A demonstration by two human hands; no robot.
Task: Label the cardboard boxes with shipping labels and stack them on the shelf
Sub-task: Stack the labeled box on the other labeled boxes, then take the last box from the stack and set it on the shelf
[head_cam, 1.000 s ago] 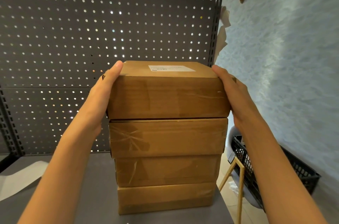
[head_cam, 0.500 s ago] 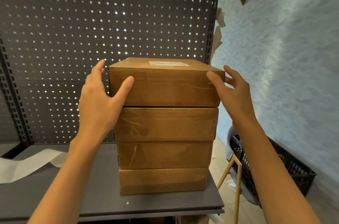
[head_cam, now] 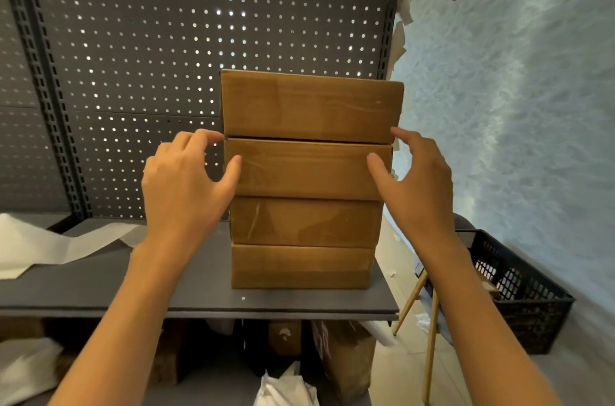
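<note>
Cardboard boxes [head_cam: 304, 172], four plain brown ones with glossy tape, stand stacked near the shelf's [head_cam: 100, 289] right edge; left hand [head_cam: 186, 186] and right hand [head_cam: 416, 182], fingers spread, grasp nothing.

Both bare forearms reach forward and up, backs of hands to camera. Left hand [head_cam: 186, 186]: fingers loosely spread and slightly curled, thumb angled inward, gripping nothing. Right hand [head_cam: 416, 182]: same mirrored pose, fingers relaxed, thumb angled inward, gripping nothing.

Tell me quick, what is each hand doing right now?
Left hand: open, holding nothing, thumb at the second box.
Right hand: open, holding nothing, fingers spread beside the same box.
</note>
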